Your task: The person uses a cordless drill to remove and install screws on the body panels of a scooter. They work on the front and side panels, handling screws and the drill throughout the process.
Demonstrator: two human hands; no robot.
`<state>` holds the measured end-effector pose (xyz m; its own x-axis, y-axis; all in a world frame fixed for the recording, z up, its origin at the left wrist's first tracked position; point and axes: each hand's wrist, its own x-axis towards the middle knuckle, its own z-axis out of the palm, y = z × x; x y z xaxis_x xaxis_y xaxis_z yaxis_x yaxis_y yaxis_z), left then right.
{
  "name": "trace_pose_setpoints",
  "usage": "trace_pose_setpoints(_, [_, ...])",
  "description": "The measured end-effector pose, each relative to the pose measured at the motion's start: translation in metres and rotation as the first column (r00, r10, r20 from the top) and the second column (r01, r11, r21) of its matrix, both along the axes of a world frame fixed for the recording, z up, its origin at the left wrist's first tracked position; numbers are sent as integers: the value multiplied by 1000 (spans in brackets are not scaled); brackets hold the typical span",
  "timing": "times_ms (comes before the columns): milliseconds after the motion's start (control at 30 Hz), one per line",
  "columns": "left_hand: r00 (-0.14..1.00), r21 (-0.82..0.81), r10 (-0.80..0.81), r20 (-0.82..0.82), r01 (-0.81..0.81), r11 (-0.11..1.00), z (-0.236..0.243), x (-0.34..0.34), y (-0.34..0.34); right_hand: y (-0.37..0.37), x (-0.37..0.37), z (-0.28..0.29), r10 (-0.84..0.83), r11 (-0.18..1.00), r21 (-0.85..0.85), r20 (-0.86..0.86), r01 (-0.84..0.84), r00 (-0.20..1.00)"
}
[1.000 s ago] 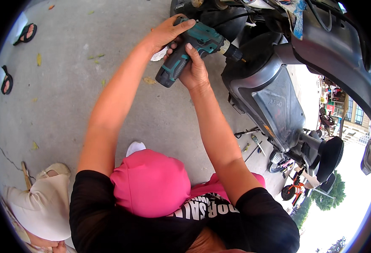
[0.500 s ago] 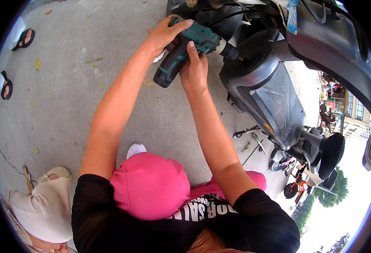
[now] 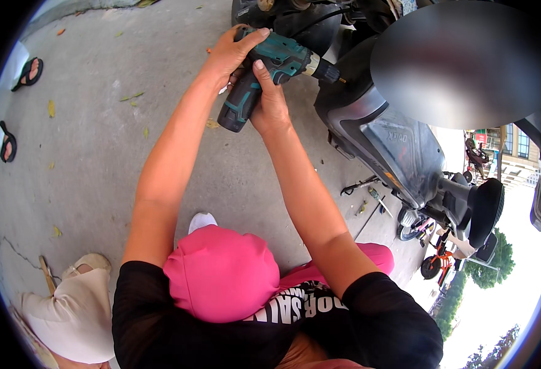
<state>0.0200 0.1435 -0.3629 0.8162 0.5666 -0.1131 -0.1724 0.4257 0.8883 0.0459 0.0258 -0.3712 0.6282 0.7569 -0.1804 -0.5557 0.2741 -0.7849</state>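
Note:
A teal and black cordless drill (image 3: 279, 56) is held level between my hands, its chuck and thin brass-coloured bit (image 3: 342, 80) pointing right. My left hand (image 3: 224, 56) is wrapped round the back of the drill body, thumb along the top. Lower down, my right hand (image 3: 271, 103) grips the pistol handle, thumb up along its side; its fingers are partly hidden. The bit lies over the dark inner panel of a grey electric scooter (image 3: 387, 144). Whether its tip touches the panel I cannot tell.
Another person's sandalled feet (image 3: 29, 72) stand at the upper left. Someone in pale trousers (image 3: 67, 313) is at the lower left. A screwdriver (image 3: 378, 200) and other small tools lie on the concrete beside the scooter. A blurred patch covers the scooter's upper part.
The whole view has shifted slightly. Drill and hands now appear a little further left, and both hands keep the same grip. A blurred patch now covers part of the scooter.

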Motion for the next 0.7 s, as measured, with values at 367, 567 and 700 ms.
trace_pose_setpoints(367, [991, 60, -53, -121, 60, 996, 2, -5, 5, 0, 6, 0, 60, 997, 47, -33, -58, 998])
trace_pose_setpoints(567, [993, 31, -44, -112, 48, 998, -5, -3, 3, -3, 1, -4, 68, 995, 76, 10, -68, 998])
trace_pose_setpoints(700, [979, 55, -71, -192, 83, 995, -11, -4, 9, -11, -5, -1, 132, 958, 270, -132, -92, 982])
